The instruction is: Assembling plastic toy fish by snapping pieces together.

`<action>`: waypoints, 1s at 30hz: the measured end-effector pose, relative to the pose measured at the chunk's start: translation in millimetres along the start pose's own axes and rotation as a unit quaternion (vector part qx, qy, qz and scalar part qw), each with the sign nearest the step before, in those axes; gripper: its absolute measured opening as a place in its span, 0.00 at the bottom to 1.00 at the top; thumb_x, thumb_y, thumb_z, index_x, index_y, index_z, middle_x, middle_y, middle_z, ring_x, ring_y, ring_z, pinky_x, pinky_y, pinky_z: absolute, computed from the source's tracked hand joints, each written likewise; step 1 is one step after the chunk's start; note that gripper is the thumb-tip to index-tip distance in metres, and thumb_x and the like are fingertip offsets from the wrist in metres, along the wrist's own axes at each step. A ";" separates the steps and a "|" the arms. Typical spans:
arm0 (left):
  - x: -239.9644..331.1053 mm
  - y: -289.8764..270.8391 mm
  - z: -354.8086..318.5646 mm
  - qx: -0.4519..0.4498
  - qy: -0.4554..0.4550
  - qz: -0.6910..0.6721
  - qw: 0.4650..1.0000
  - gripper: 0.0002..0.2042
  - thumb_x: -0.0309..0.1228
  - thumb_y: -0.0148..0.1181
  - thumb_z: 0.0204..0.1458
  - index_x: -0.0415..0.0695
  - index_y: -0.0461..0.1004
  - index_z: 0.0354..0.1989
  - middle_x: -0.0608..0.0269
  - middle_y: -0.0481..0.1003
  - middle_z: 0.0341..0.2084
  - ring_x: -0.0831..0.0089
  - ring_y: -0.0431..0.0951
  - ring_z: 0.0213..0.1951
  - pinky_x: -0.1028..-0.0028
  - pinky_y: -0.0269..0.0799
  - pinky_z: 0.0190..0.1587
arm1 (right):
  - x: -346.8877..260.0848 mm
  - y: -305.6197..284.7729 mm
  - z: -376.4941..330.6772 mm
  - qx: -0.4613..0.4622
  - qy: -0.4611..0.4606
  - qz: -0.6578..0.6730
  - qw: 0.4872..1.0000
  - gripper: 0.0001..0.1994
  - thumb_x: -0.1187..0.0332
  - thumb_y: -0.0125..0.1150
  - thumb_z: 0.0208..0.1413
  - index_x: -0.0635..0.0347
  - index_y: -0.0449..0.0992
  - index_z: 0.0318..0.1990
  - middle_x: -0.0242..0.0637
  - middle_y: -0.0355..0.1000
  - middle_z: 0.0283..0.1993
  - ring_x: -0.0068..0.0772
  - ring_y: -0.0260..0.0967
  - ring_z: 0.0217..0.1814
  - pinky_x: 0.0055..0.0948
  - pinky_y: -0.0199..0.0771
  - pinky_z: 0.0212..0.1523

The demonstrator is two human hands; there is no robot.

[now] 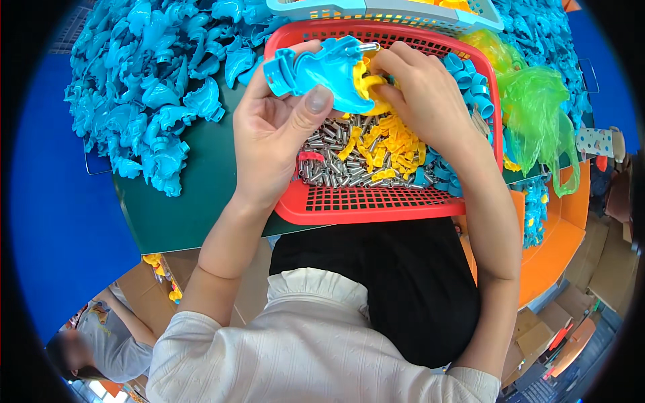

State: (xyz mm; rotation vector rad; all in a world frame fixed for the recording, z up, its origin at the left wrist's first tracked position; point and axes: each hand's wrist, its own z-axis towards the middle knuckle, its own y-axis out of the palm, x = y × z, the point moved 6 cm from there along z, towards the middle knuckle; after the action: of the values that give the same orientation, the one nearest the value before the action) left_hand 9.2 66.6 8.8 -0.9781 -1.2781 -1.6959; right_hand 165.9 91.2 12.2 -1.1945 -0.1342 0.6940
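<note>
My left hand (272, 138) grips a glossy blue moulded plastic shell (329, 74), its thumb pressed on the near side. A short silver metal pin (369, 47) sticks out at the shell's upper right end. At that same end, the bent fingers of my right hand (430, 94) pinch a yellow plastic piece (371, 86) against the shell. Both hands are above a red perforated basket (376, 213). Inside it lie many loose silver pins (329, 151), a heap of yellow plastic parts (400, 144) and small blue cup-shaped parts (474, 84).
Large piles of blue shells (154, 87) cover the green table (161, 221) at left and far right. A light-blue basket (390, 10) stands behind the red one. Green plastic bags (537, 101) lie at right, above an orange bin (557, 235). Another person (114, 336) is at lower left.
</note>
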 end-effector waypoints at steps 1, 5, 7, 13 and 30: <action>0.5 -1.2 -0.3 0.001 0.000 0.000 1.000 0.21 0.29 0.59 0.51 0.37 0.63 0.52 0.59 0.73 0.38 0.75 0.75 0.38 0.75 0.74 0.41 | 3.3 -0.7 0.7 -0.012 0.030 0.035 0.999 0.08 0.76 0.58 0.45 0.63 0.68 0.35 0.39 0.66 0.31 0.38 0.67 0.31 0.31 0.67 0.32; -2.0 -3.0 -1.8 -0.008 -0.013 -0.010 1.000 0.22 0.26 0.62 0.48 0.36 0.63 0.51 0.59 0.73 0.38 0.74 0.75 0.39 0.75 0.75 0.41 | 14.3 -18.9 -2.9 0.006 0.139 0.154 0.978 0.06 0.76 0.57 0.48 0.62 0.69 0.35 0.32 0.68 0.30 0.24 0.66 0.30 0.22 0.66 0.33; -3.4 -1.9 -2.0 -0.018 -0.019 -0.023 0.999 0.21 0.25 0.63 0.47 0.36 0.64 0.49 0.58 0.72 0.38 0.74 0.75 0.39 0.75 0.75 0.41 | 18.8 -23.1 -8.3 0.025 0.202 0.195 0.959 0.07 0.75 0.57 0.51 0.62 0.71 0.38 0.27 0.69 0.31 0.16 0.63 0.30 0.18 0.65 0.32; -3.3 12.5 -8.0 -0.082 -0.092 0.026 0.992 0.22 0.22 0.69 0.38 0.35 0.65 0.42 0.58 0.71 0.40 0.74 0.74 0.41 0.74 0.74 0.44 | 16.4 -42.5 -16.5 0.095 0.203 0.252 0.942 0.10 0.75 0.55 0.53 0.64 0.72 0.43 0.29 0.71 0.32 0.15 0.66 0.32 0.16 0.68 0.34; -8.0 16.1 -10.3 -0.122 -0.124 0.007 0.985 0.23 0.22 0.68 0.39 0.34 0.66 0.44 0.56 0.72 0.39 0.73 0.75 0.42 0.73 0.73 0.46 | -13.7 -52.9 -19.1 0.183 0.145 0.467 0.853 0.09 0.79 0.53 0.53 0.66 0.66 0.43 0.36 0.69 0.39 0.29 0.70 0.45 0.26 0.73 0.45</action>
State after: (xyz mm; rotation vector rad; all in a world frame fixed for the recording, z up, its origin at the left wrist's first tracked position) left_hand 25.8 54.6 5.4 -1.3756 -1.2321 -1.7910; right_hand 186.0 58.2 55.2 -0.9307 0.8635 1.2975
